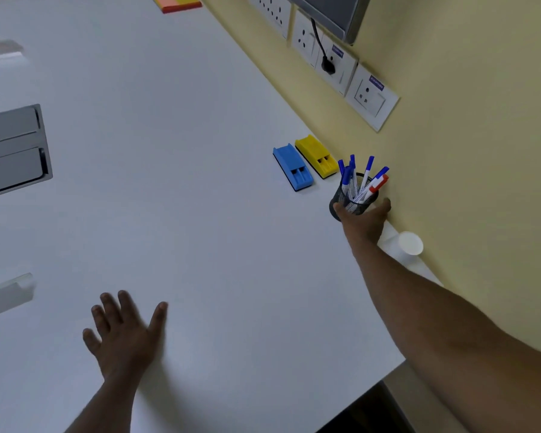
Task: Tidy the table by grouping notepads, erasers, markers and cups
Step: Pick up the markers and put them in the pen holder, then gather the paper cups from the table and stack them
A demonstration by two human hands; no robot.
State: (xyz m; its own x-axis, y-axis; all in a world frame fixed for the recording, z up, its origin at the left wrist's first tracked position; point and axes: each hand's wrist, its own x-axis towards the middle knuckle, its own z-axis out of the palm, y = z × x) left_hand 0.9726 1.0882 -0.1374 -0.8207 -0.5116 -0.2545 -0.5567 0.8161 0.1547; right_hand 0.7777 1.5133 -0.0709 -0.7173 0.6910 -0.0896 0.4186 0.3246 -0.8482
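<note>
Black mesh cup (353,200), upright against the yellow wall (469,151), stuffed with blue-capped markers (358,179) and one red. Right hand (364,218) wraps its base. Blue eraser (292,168) and yellow eraser (316,156) just beside the cup; white cup (408,245) near. Left hand (122,332) spread flat on white table (185,151).

Table (175,145) centre offers unobstructed passage; along the wall, erasers (305,164), mesh holder (352,198) and cup (408,245) obstruct access.

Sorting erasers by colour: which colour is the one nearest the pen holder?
Yellow, seen in the head view.
</note>
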